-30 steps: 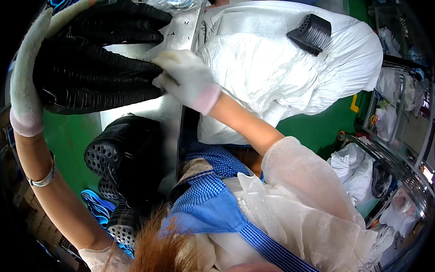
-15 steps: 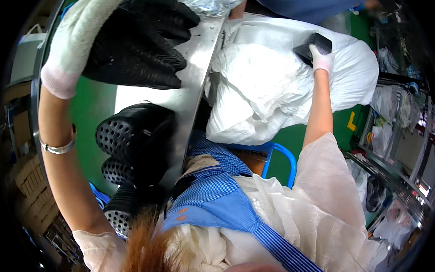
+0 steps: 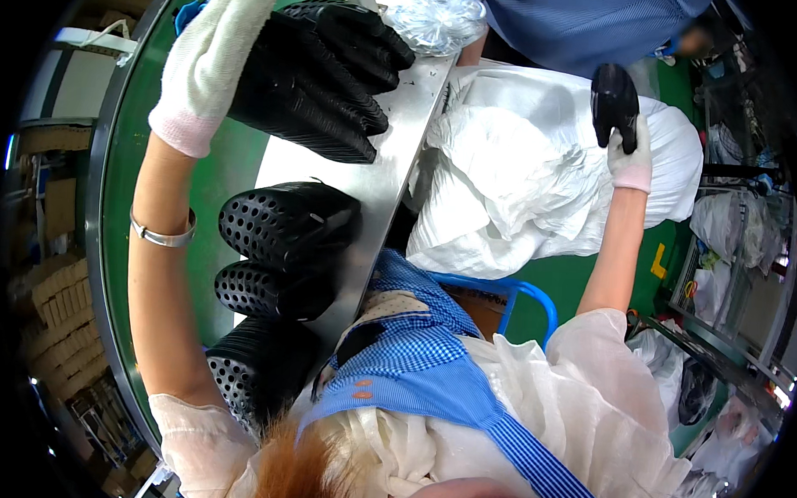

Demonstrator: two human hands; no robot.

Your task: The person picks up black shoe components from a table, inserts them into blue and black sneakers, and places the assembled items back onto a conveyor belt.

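Note:
My right hand (image 3: pixel 629 156), in a white glove with a pink cuff, grips a black clog (image 3: pixel 613 98) by one end. It holds the clog up above a large white sack (image 3: pixel 524 166), with the rounded end away from me. At the upper left my left hand (image 3: pixel 210 58), gloved the same way, lies stretched along the side of a row of black clogs (image 3: pixel 312 88) packed tightly together. Its fingertips pass beyond the upper edge of the picture. More black clogs (image 3: pixel 281 223) with perforated toes lie in rows nearer to me on the metal-edged table.
A bare metal strip (image 3: pixel 402 135) edges the table (image 3: pixel 121 151), which has a green surface. Clear plastic bags (image 3: pixel 435 20) lie at the far end, near another person's blue clothing (image 3: pixel 582 23). A blue tubular frame (image 3: pixel 537 298) stands below the sack; shelving (image 3: pixel 739 305) is at right.
My right hand has turned the clog more upright over the sack. The whole view has shifted, so the table and clogs appear further right. My left hand stays by the clog row.

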